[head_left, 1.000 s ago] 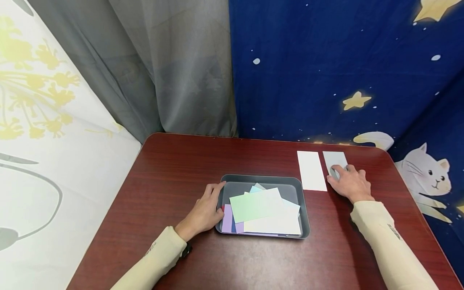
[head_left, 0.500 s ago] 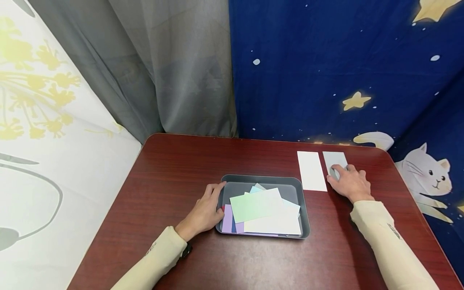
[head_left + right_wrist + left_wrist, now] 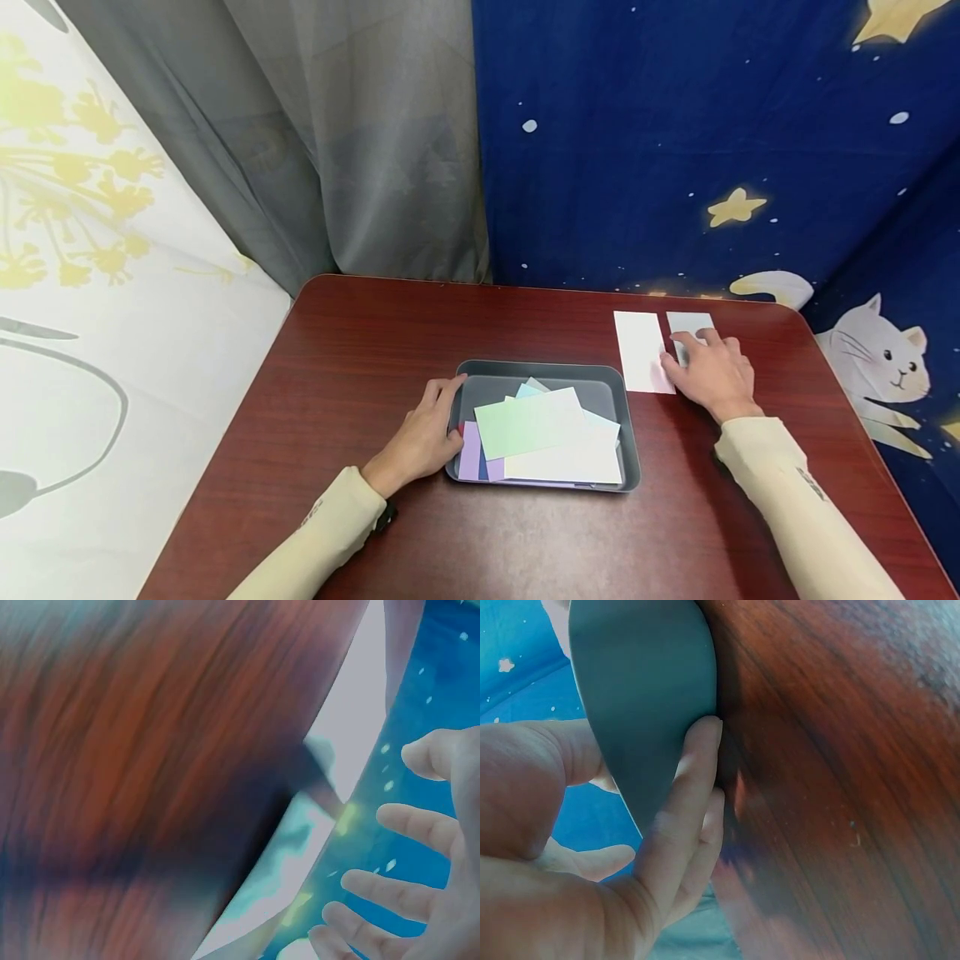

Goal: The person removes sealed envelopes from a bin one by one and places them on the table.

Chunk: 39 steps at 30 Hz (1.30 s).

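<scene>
My left hand (image 3: 420, 437) grips the left side of a shallow dark grey tray (image 3: 540, 367). In the left wrist view its fingers (image 3: 679, 806) press against the outside of the tray wall (image 3: 645, 682). Inside the tray lies a loose pile of paper cards; a pale green card (image 3: 517, 425) is on top, and purple cards (image 3: 470, 454) show at the left. On the far right, my right hand (image 3: 712, 371) hovers over a light grey card (image 3: 688, 320), partly hiding it. Its fingers (image 3: 397, 892) are spread and hold nothing. Left of that card, a white card (image 3: 641, 346) lies flat.
The reddish-brown wooden table (image 3: 360, 350) carries the tray and cards. Behind it hang a grey curtain (image 3: 397, 150) and a blue starry curtain (image 3: 637, 167). A white patterned cloth (image 3: 150, 375) is at the left.
My right hand has lifted from the light grey card and shifted slightly left, toward the white card. The left hand, tray and cards stay where they were.
</scene>
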Tool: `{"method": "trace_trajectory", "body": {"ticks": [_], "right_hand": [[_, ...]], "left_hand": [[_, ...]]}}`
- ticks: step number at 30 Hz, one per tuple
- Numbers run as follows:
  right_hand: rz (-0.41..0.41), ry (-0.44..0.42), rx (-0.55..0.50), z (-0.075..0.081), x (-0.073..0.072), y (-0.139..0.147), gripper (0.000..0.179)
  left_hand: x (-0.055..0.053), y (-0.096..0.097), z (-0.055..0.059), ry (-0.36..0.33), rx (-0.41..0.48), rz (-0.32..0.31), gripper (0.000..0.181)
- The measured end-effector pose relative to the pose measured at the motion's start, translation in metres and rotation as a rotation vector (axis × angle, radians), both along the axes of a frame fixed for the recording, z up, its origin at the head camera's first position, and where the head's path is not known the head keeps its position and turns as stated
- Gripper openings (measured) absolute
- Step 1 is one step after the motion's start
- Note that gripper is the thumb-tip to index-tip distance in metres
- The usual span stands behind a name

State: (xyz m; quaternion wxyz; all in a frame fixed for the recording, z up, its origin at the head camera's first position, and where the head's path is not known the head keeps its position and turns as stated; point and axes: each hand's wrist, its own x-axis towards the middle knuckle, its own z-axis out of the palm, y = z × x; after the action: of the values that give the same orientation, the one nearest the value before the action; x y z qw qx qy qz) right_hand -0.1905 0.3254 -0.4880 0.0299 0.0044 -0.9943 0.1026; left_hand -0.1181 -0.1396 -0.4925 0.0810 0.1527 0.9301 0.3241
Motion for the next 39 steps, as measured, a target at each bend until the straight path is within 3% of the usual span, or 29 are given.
{"method": "trace_trajectory", "body": {"ticks": [22, 39], "right_hand": [[0.253, 0.178, -0.004, 0.019, 0.017, -0.088, 0.043], [0.44, 0.266, -0.007, 0.013, 0.033, -0.135, 0.039]], "left_hand": [[-0.001, 0.001, -0.004, 0.019, -0.001, 0.027, 0.09], [-0.001, 0.001, -0.003, 0.026, -0.009, 0.024, 0.085]]}}
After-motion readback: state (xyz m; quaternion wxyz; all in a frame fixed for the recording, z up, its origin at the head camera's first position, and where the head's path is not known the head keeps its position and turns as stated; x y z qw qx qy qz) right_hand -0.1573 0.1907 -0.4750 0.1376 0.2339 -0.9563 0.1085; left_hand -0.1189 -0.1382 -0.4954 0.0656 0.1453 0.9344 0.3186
